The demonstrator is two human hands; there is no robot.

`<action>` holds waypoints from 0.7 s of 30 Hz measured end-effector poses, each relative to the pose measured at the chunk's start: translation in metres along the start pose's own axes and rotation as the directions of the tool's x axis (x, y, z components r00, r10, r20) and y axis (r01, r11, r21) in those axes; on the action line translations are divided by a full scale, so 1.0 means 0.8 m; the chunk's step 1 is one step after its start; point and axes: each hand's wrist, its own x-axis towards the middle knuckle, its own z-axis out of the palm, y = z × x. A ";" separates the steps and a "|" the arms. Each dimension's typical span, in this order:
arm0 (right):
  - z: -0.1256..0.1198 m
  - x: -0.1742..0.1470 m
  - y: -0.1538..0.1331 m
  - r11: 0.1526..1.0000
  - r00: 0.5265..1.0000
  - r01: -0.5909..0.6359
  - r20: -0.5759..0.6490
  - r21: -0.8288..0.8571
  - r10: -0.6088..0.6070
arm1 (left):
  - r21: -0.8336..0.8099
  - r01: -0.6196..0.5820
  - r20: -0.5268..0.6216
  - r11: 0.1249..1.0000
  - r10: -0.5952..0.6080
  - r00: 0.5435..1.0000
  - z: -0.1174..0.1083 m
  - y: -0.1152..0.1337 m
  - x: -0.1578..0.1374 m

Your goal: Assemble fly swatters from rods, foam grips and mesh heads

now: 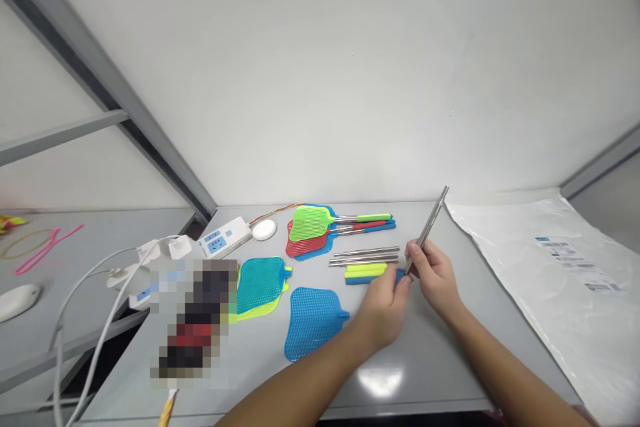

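Observation:
My right hand (435, 277) is closed around thin metal rods (434, 217) that slant up and to the right. Beside it, my left hand (387, 300) pinches a blue handle sleeve (401, 275), whose end shows at the fingertips near the rods' lower end. Fingers hide most of that sleeve. Just left of my hands lie yellow-green sleeves (367, 269) and a blue sleeve (356, 280), with loose metal rods (360, 257) behind them. A blue fly swatter head (315, 321) rests by my left forearm, partly covered by it.
Fly swatters with handles (310, 221) lie stacked at the back. More swatter heads (260, 283) lie left of centre. Power strips (225, 238), a white round object (264, 229) and cables stand left, near a blurred-out item (193, 320). A white plastic bag (550, 267) covers the right side.

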 end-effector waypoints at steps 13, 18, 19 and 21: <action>0.007 0.000 -0.011 0.999 0.997 -0.034 0.071 0.003 0.034 | -0.103 -0.040 -0.079 0.994 0.032 0.996 0.011 0.002 -0.004; 0.005 0.002 -0.012 1.000 0.996 -0.020 0.081 -0.003 0.020 | -0.122 -0.036 -0.102 0.992 0.024 0.995 0.009 0.003 -0.003; 0.005 0.002 -0.012 1.000 0.996 -0.017 0.086 0.003 0.017 | -0.123 -0.039 -0.101 0.992 0.026 0.995 0.009 0.003 -0.003; 0.004 0.001 -0.014 1.000 0.995 -0.015 0.094 0.013 0.014 | -0.121 -0.041 -0.095 0.992 0.029 0.995 0.008 0.003 -0.002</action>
